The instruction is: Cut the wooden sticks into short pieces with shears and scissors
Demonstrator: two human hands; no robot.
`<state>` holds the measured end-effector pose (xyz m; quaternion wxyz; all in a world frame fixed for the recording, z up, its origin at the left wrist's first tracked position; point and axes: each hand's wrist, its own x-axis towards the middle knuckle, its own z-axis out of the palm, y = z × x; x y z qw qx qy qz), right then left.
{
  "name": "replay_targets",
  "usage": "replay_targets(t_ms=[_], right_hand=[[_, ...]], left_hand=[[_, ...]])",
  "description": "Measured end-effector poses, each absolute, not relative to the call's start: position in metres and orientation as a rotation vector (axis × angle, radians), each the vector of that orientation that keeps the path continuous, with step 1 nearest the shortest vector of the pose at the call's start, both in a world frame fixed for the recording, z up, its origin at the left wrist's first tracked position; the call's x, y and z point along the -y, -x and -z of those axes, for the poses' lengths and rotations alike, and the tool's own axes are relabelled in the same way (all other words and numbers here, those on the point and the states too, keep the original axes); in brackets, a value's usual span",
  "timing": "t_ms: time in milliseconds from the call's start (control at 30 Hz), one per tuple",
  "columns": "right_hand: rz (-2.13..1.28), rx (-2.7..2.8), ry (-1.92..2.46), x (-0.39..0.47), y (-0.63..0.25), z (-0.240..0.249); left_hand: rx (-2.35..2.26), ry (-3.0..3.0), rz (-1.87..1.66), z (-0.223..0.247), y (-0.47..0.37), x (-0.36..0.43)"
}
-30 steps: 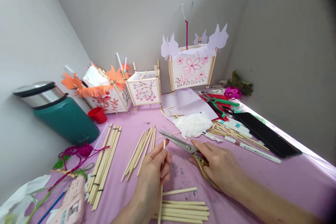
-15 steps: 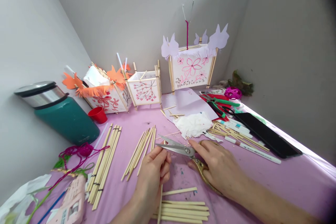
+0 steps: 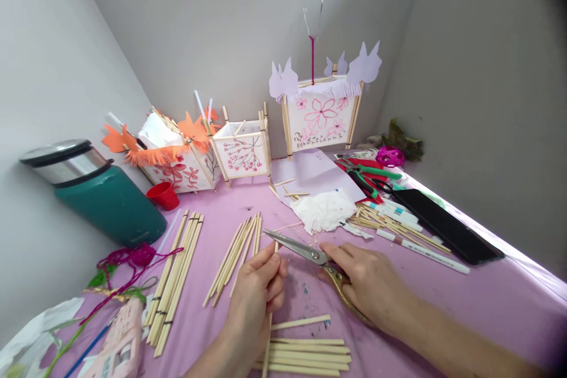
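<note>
My left hand [image 3: 259, 286] pinches a thin wooden stick [image 3: 267, 345] that runs down past the wrist, its tip just showing above the fingers. My right hand [image 3: 365, 280] is closed around the brass-coloured handles of a pair of scissors [image 3: 315, 254]. The blades look closed, their point close to the stick's upper end. Below my hands lies a row of pale sticks [image 3: 305, 355], with one single stick [image 3: 302, 323] above it. To the left are a fan of loose sticks [image 3: 234, 257] and sticks bound with dark bands [image 3: 175, 280].
Paper lanterns stand at the back: one with orange trim [image 3: 177, 172], one with branches [image 3: 243, 153], one with lilac trim [image 3: 322, 118]. A teal bottle [image 3: 113, 204], red cup [image 3: 162, 195] and pink glue gun [image 3: 119, 342] are left; crumpled tissue [image 3: 325, 211], pliers [image 3: 370, 171] and a black phone [image 3: 447, 227] right.
The scissor blades have come together from slightly parted. The left hand still holds the stick in nearly the same place, and the whole view has shifted slightly.
</note>
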<state>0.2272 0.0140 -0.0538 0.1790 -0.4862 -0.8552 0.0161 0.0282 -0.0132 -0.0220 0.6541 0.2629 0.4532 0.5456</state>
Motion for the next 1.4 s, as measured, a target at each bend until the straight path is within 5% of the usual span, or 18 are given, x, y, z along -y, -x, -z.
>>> replay_targets(t_ms=[1400], right_hand=[[-0.083,2.423,1.283,-0.014,-0.225,0.046]], left_hand=[[-0.966,-0.583,-1.212,0.013,-0.026,0.013]])
